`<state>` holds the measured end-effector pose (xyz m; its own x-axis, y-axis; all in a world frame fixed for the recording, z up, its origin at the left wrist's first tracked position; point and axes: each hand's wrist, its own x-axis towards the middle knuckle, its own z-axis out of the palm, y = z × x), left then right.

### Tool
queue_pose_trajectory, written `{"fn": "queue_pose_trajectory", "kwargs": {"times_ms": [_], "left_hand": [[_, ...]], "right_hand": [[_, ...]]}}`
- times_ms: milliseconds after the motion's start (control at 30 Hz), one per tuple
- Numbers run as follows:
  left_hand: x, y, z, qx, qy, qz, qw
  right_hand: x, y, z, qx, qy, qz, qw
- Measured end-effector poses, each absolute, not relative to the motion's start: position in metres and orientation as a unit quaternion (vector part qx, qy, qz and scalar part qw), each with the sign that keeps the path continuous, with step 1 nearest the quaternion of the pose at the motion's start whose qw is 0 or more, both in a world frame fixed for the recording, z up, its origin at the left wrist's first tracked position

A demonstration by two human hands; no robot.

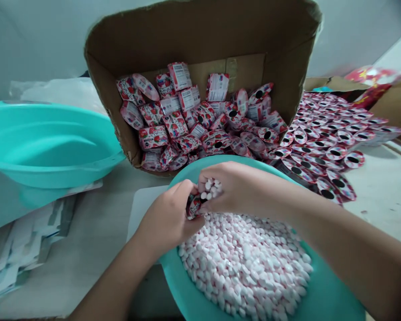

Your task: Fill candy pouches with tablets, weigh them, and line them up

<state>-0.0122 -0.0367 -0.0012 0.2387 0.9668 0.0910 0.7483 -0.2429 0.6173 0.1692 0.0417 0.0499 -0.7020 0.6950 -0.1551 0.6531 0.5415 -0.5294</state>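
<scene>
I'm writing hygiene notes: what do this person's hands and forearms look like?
The left hand and right hand are ungloved, with no ring or bracelet in view. The left forearm shows no sleeve; the right forearm is uncovered too, though shadow at the frame's edge could hide a sleeve.

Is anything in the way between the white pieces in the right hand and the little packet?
Nothing that I can see. The right hand holds the white pieces right beside the packet, which the left hand grips. Fingers hide part of the packet, so I can't see its opening well.
</scene>
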Motion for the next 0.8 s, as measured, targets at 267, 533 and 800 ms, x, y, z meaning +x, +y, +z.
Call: {"fn": "queue_pose_trajectory", "kwargs": {"times_ms": [267,533,800], "left_hand": [[-0.013,-0.035,0.000,0.720,0.595,0.285,0.216],[-0.013,-0.034,-0.003,0.708,0.593,0.322,0.208],[-0.012,-0.033,-0.005,0.723,0.602,0.286,0.183]], "right_hand": [[0.179,0.032,0.068,-0.374,-0.876,0.292,0.091],[0.230,0.038,0.033,-0.455,-0.858,0.204,-0.127],[0.212,-0.029,-0.015,-0.390,-0.815,0.349,-0.247]]}}
